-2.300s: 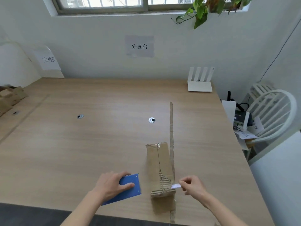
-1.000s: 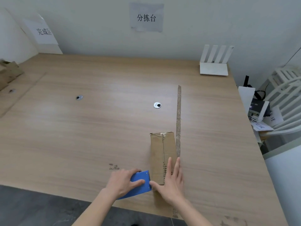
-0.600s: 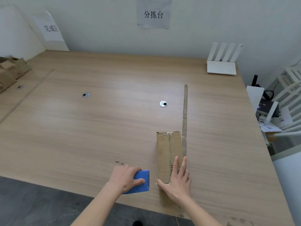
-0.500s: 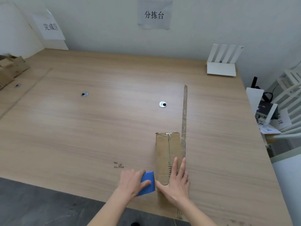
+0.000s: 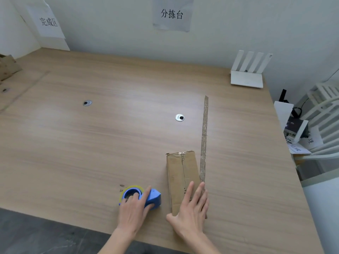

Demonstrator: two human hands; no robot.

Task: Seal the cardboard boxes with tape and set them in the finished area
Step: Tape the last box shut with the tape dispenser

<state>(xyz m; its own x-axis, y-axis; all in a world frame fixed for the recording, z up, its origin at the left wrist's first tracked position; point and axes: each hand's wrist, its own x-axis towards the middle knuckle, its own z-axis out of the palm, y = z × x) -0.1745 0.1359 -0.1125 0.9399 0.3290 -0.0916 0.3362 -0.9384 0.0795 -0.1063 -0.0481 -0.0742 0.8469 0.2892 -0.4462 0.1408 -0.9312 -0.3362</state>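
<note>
On the wide wooden counter [image 5: 128,136] a narrow cardboard box [image 5: 180,173] lies near the front edge, its centre seam facing up. The right hand [image 5: 190,215] presses flat on its near end with straight fingers, while the left hand [image 5: 134,211] has its grip curled around the blue tape dispenser [image 5: 146,197] just beside the box. If the flat hand slips or lifts, the flaps could spring open and the tape may go on crooked

A paper sheet [image 5: 172,14] taped to the back wall reads "分拣台", a second sheet [image 5: 48,22] leaning in the left corner reads "完成区" (print on the cardboard box [image 5: 182,177] is too small to read).
</note>
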